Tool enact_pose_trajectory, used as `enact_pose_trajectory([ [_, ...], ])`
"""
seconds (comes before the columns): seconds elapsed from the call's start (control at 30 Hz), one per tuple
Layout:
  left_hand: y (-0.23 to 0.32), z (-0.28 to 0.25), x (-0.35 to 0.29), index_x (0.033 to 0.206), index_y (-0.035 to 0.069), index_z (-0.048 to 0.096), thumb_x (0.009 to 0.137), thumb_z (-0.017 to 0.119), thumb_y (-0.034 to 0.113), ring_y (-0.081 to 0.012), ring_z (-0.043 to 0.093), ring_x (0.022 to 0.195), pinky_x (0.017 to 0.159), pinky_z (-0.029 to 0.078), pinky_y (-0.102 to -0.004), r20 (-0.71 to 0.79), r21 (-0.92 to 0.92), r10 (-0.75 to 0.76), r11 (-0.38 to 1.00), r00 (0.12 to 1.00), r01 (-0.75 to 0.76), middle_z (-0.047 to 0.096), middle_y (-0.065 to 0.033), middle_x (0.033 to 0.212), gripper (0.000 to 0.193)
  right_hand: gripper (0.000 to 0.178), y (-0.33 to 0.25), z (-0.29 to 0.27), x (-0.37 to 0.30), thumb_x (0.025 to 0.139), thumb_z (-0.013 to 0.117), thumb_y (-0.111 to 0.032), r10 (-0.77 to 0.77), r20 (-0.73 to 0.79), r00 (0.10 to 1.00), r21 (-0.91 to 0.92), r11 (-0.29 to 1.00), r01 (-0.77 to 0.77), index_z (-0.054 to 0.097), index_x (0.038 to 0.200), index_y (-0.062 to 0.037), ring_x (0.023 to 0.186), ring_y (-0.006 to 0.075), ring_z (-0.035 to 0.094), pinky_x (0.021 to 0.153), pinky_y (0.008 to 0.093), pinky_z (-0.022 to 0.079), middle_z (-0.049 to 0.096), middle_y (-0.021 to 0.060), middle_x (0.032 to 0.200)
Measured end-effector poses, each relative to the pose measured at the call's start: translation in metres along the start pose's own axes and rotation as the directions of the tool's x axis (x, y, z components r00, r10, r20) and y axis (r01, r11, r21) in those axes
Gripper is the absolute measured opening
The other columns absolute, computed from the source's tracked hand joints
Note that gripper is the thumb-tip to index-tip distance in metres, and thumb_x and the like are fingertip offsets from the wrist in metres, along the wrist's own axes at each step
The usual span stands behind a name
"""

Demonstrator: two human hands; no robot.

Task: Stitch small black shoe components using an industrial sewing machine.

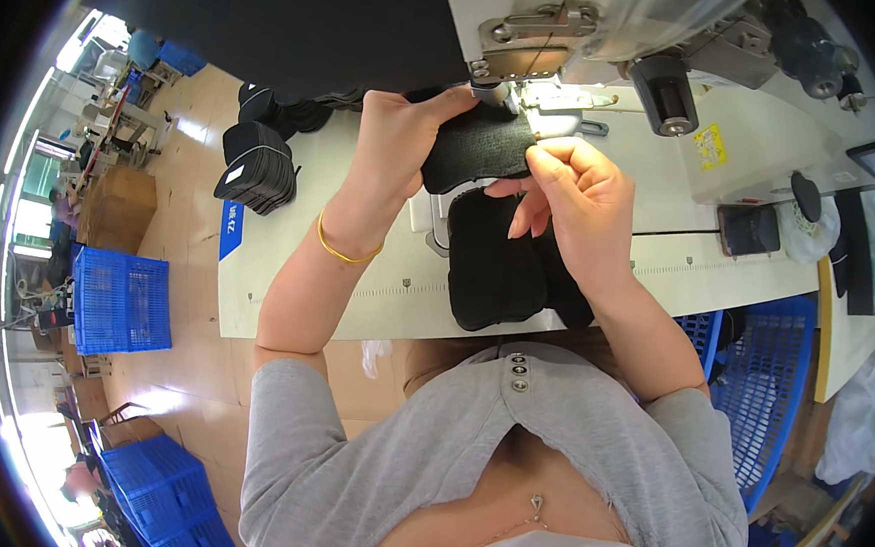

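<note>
A black fabric piece is stretched between my hands under the lit needle area of a sewing machine. My left hand grips its left side, the thumb reaching along the top toward the presser foot. At the lower right corner, my right hand pinches the edge between thumb and forefinger, other fingers curled loosely below. Nearer me, more black fabric pieces lie overlapping at the table's front edge, partly under my right hand. The needle itself is hard to make out.
Tied bundles of black pieces stand at the left of the white worktable. A blue crate sits beside my right arm. Other blue crates stand on the floor at left. The machine's body rises at the far right.
</note>
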State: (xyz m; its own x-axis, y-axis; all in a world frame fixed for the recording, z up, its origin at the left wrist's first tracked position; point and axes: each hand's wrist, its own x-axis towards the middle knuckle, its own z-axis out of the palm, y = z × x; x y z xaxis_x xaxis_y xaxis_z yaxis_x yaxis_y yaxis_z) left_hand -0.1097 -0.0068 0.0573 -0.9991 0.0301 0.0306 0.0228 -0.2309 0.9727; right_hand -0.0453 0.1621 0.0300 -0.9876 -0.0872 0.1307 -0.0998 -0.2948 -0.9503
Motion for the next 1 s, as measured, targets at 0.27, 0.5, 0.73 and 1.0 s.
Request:
enact_pose_trajectory([
  [0.27, -0.001, -0.003, 0.015, 0.083, -0.003, 0.066, 0.076, 0.069, -0.009, -0.0132, 0.063, 0.069, 0.060, 0.051, -0.0281, 0.095, 0.102, 0.155, 0.981, 0.983, -0.164, 0.067, -0.0057, 0.079, 0.009, 0.018, 0.002, -0.004, 0.005, 0.096, 0.053, -0.015, -0.011, 0.013, 1.000, 0.015, 1.000, 0.011, 0.060, 0.088, 0.0010, 0.049, 0.0089, 0.060, 0.044, 0.0190, 0.041, 0.072, 0.0117, 0.076],
  [0.5, 0.002, -0.007, 0.017, 0.088, -0.004, 0.068, 0.076, 0.071, -0.006, -0.0131, 0.064, 0.072, 0.063, 0.051, -0.0272, 0.166, 0.172, 0.155, 0.968, 0.974, -0.183, 0.069, -0.0060, 0.084, 0.013, 0.018, 0.005, 0.000, 0.002, 0.096, 0.053, -0.015, 0.022, 0.017, 1.000, 0.053, 0.998, -0.022, 0.059, 0.088, -0.0004, 0.049, 0.0087, 0.060, 0.045, 0.0191, 0.041, 0.071, 0.0107, 0.074],
  [0.73, 0.003, -0.013, 0.017, 0.099, -0.002, 0.069, 0.079, 0.073, -0.001, -0.0123, 0.066, 0.082, 0.071, 0.054, -0.0266, 0.125, 0.410, 0.114, 0.899, 0.986, -0.156, 0.071, -0.0054, 0.096, 0.021, 0.018, 0.008, 0.000, 0.002, 0.097, 0.053, -0.015, -0.019, 0.016, 1.000, -0.031, 0.999, 0.020, 0.060, 0.091, -0.0005, 0.050, 0.0082, 0.059, 0.047, 0.0194, 0.042, 0.071, 0.0095, 0.073],
  [1.0, 0.002, -0.009, 0.012, 0.104, -0.002, 0.067, 0.077, 0.076, 0.002, -0.0151, 0.065, 0.089, 0.081, 0.051, -0.0297, 0.189, 0.442, 0.398, 0.782, 0.898, -0.440, 0.070, -0.0066, 0.099, 0.029, 0.017, 0.008, 0.002, 0.001, 0.098, 0.054, -0.016, -0.033, 0.022, 0.999, -0.056, 0.998, 0.035, 0.060, 0.092, -0.0012, 0.052, 0.0076, 0.060, 0.048, 0.0185, 0.041, 0.071, 0.0080, 0.074],
])
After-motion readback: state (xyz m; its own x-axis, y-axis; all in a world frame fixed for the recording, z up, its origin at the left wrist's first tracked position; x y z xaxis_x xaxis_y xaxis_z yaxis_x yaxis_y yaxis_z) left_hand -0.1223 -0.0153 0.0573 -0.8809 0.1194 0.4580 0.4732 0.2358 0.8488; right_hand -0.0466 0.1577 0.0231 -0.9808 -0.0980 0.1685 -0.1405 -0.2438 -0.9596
